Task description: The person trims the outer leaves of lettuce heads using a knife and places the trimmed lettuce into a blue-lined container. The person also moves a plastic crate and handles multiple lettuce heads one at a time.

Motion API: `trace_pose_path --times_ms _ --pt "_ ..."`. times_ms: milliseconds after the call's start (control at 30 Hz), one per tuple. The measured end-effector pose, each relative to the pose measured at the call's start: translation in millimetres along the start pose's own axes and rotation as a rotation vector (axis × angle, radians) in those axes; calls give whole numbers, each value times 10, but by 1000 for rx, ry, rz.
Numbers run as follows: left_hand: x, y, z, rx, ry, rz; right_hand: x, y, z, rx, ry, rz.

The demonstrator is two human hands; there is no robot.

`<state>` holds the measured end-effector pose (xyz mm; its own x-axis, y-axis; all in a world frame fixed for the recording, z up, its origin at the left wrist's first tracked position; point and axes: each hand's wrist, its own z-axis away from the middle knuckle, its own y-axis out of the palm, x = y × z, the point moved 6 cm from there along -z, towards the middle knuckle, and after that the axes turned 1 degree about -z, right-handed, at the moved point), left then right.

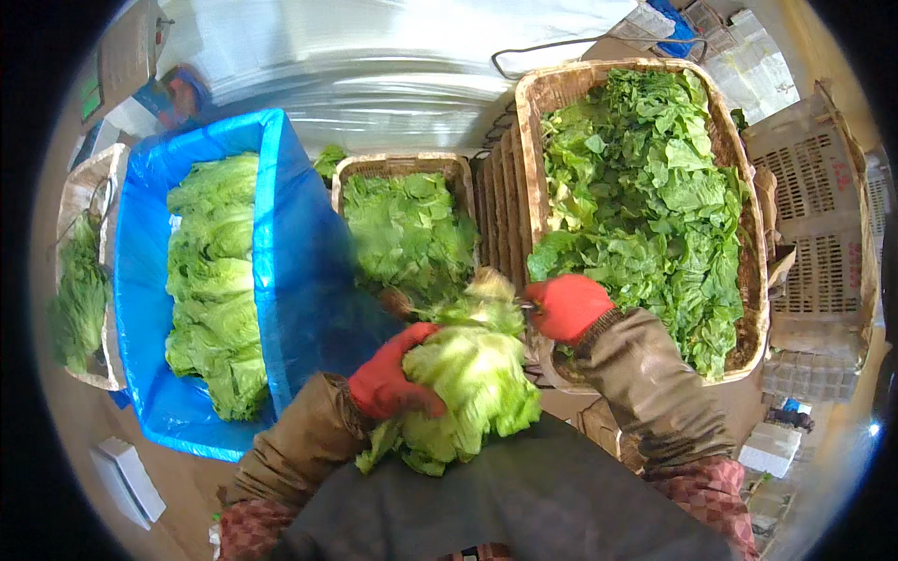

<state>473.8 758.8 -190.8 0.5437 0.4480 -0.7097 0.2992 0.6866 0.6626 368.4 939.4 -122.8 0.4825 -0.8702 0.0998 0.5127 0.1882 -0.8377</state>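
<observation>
A head of green leaf lettuce (477, 379) is gripped at its side by my left hand (396, 382), in a red glove, just above my dark apron (505, 491). Its pale stem end (493, 286) points away from me and is blurred. My right hand (568, 307), also red-gloved, is closed beside that end. A small metal tool (526, 304), perhaps a knife, pokes out of the fist; most of it is hidden. Beyond the lettuce, a smaller crate (403, 163) holds loose green leaves (410, 224).
At left, a blue-lined bin (263, 210) contains lettuce heads (214, 294) in a row. On the right, a large crate (758, 280) of leaves (652, 231) rests on stacked crates (501, 203). Another plastic crate (807, 231) stands farther right. White foam boxes (770, 449) lie on the floor.
</observation>
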Motion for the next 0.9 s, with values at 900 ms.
trace_pose_path --times_ms 900 --pt "528 -944 -1103 221 -55 284 -229 -59 -516 153 -472 -1028"
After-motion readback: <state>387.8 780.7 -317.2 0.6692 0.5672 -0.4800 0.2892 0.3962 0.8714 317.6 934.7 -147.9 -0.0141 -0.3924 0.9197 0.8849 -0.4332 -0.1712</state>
